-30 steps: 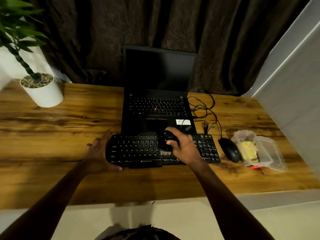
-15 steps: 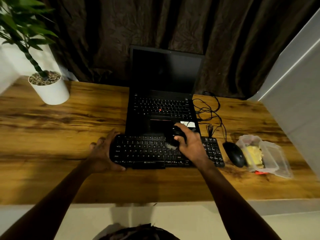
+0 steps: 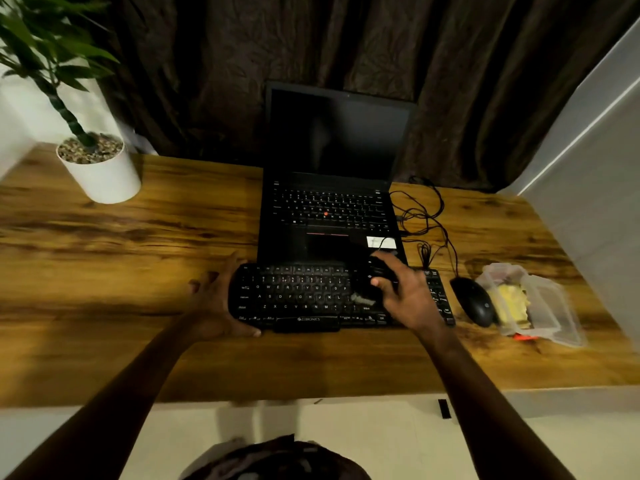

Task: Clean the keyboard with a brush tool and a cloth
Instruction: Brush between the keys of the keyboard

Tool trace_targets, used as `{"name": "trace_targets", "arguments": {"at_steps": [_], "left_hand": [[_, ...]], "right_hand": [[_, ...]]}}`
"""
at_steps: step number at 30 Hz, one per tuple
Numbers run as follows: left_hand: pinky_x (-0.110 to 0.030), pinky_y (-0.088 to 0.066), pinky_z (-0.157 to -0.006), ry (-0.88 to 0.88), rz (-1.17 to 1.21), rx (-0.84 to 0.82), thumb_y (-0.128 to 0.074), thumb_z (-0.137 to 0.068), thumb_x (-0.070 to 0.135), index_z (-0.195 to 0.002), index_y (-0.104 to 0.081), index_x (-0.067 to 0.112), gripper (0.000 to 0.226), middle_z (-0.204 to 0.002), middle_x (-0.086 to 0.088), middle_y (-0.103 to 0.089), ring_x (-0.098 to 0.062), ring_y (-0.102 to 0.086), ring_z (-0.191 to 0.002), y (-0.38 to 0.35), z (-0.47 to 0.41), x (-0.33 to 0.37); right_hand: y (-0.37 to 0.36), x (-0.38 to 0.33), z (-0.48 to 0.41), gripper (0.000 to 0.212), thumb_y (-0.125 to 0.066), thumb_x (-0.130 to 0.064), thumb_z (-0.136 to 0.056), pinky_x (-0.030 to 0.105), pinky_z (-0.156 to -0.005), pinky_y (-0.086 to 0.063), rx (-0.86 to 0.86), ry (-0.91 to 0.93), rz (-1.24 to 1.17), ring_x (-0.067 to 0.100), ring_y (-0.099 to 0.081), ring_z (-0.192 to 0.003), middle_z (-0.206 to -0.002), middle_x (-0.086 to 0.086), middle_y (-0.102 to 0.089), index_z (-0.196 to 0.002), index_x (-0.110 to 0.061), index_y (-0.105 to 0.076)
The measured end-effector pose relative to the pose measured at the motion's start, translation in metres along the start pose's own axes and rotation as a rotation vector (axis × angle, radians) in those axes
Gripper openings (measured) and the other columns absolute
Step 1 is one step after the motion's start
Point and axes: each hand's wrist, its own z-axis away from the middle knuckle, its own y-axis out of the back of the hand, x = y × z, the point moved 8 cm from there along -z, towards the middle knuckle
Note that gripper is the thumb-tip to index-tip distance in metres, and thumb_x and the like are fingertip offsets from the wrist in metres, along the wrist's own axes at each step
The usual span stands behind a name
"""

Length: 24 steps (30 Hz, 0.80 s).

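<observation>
A black keyboard [image 3: 298, 296] lies across the front of a wooden desk [image 3: 121, 271], its far edge just in front of an open laptop [image 3: 329, 202] with a dark screen. The left hand [image 3: 216, 303] holds the keyboard's left end, with the thumb hooked on the front edge near the corner and the fingers reaching up along the end. The right hand [image 3: 408, 299] is over the right part of the letter keys, its fingers and thumb curled round the dark handle of a brush [image 3: 366, 285]. The pale bristles point down and left and touch the keys near the right end of the lower letter rows. Right of the keyboard sits a black mouse [image 3: 472, 301], and just beside that is a clear plastic box [image 3: 550, 306] with a yellow cloth [image 3: 512, 303] lying in it, untouched. Black cables [image 3: 422, 216] loop on the desk right of the laptop. A plant in a white pot [image 3: 104, 178] stands at the far left corner, before a dark curtain [image 3: 207, 64].
</observation>
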Motion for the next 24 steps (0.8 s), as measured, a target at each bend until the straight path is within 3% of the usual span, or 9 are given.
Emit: {"name": "trace_targets", "arguments": {"at_steps": [2,6,10,13,15,18,22,24], "left_hand": [[-0.055,-0.012,-0.114,0.001,0.013,0.008,-0.093,-0.041,0.057,-0.153,0.007,0.042,0.152,-0.16,0.003,-0.026,-0.033,-0.021,-0.143,0.001,0.001,0.002],[-0.05,-0.012,-0.114,-0.011,0.051,0.014,-0.097,-0.047,0.044,-0.157,0.008,0.032,0.151,-0.159,0.003,-0.027,-0.033,-0.02,-0.144,0.003,0.004,0.01],[-0.051,-0.015,-0.112,-0.021,0.067,-0.008,-0.092,-0.039,0.058,-0.155,0.008,0.038,0.155,-0.155,0.003,-0.035,-0.032,-0.026,-0.141,0.003,0.003,0.006],[-0.056,-0.018,-0.112,-0.02,0.099,-0.032,-0.079,-0.028,0.074,-0.153,0.008,0.045,0.154,-0.151,0.0,-0.04,-0.034,-0.031,-0.139,0.001,0.003,0.002],[-0.061,-0.026,-0.111,-0.028,0.142,-0.038,-0.08,-0.027,0.074,-0.148,0.012,0.055,0.153,-0.15,-0.003,-0.041,-0.035,-0.035,-0.137,-0.001,0.002,-0.003],[-0.061,-0.031,-0.108,-0.044,0.164,-0.021,-0.084,-0.028,0.072,-0.142,0.014,0.063,0.15,-0.146,-0.006,-0.043,-0.035,-0.039,-0.134,-0.002,0.001,-0.004],[-0.049,-0.02,-0.109,-0.021,0.106,-0.002,-0.094,-0.04,0.057,-0.152,0.004,0.047,0.15,-0.146,-0.011,-0.04,-0.034,-0.034,-0.135,0.001,0.002,-0.001],[-0.048,-0.018,-0.109,-0.037,0.101,0.002,-0.094,-0.041,0.055,-0.152,0.005,0.045,0.149,-0.147,-0.009,-0.041,-0.032,-0.033,-0.136,0.002,0.003,0.001]], "right_hand": [[-0.001,-0.004,0.005,0.045,-0.061,-0.015,-0.097,0.012,-0.058,-0.054,0.023,0.002,-0.011,0.013,-0.068,-0.084,-0.113,0.009,-0.065,-0.14,-0.023,-0.05],[-0.017,-0.011,0.017,0.042,-0.06,-0.016,-0.098,0.013,-0.063,-0.055,0.02,-0.001,-0.094,0.02,-0.066,-0.1,-0.116,0.006,-0.061,-0.135,-0.032,-0.05],[0.006,0.004,0.022,0.047,-0.062,-0.011,-0.095,0.021,-0.071,-0.06,0.132,-0.067,-0.032,0.024,-0.065,-0.106,-0.126,0.013,-0.062,-0.137,-0.03,-0.05],[0.018,0.011,0.029,0.047,-0.062,-0.007,-0.094,0.003,-0.065,-0.05,0.204,-0.086,0.028,0.018,-0.061,-0.104,-0.123,0.01,-0.062,-0.138,-0.021,-0.051],[0.014,0.007,0.032,0.045,-0.063,-0.009,-0.094,0.0,-0.067,-0.047,0.226,-0.06,0.02,0.019,-0.062,-0.104,-0.121,0.01,-0.063,-0.137,-0.017,-0.052],[0.003,0.001,0.037,0.044,-0.064,-0.01,-0.094,0.006,-0.072,-0.052,0.208,-0.014,-0.002,0.02,-0.063,-0.106,-0.122,0.009,-0.063,-0.136,-0.016,-0.052],[0.012,0.007,0.042,0.045,-0.064,-0.008,-0.093,0.012,-0.073,-0.052,0.246,-0.082,0.036,0.018,-0.061,-0.105,-0.118,0.002,-0.062,-0.136,-0.017,-0.053],[0.024,0.013,0.046,0.043,-0.064,-0.008,-0.093,0.023,-0.078,-0.055,0.288,-0.066,0.085,0.021,-0.064,-0.102,-0.114,0.003,-0.066,-0.135,-0.013,-0.055]]}}
